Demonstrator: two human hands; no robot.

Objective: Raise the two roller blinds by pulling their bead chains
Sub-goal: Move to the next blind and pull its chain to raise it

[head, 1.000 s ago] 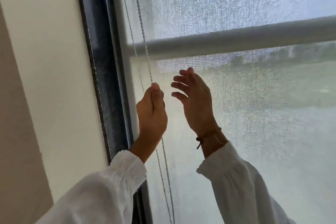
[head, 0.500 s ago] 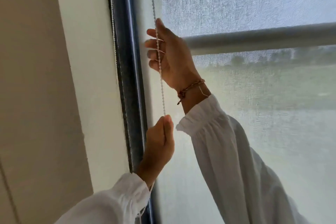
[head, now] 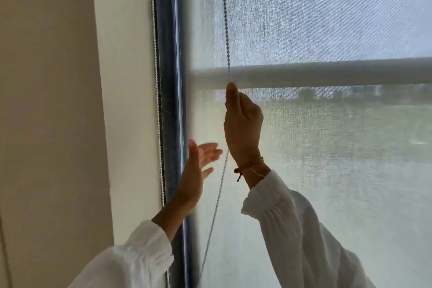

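The right hand (head: 243, 121) is closed in a fist round the bead chain (head: 225, 25), thumb tip up, just below the grey rail (head: 327, 73) seen through the blind (head: 327, 18). The chain is gripped approx. at the rail's lower edge; above the fist it runs taut and near vertical to the top of the frame, in front of the fabric. Below the fist the chain is seen slanting down and to the left, passing betw. the two forearms and out at the bottom edge.

The left hand (head: 197, 170) is held open, fingers spread and slightly blurred, palm turned to the right. Nothing is held by it; it is placed just left of the lower chain run, not touching it as far as can be told. It sits lower than the right hand, in front of the dark window frame (head: 167, 77).

A 2nd chain (head: 156, 100) is seen hanging along the frame's left edge, against the white wall (head: 126, 77), untouched.

White sleeves are worn on both arms, and a braided bracelet (head: 249, 166) on the right wrist. The blind covers the whole visible pane; greenery outside is dimly visible through the weave.
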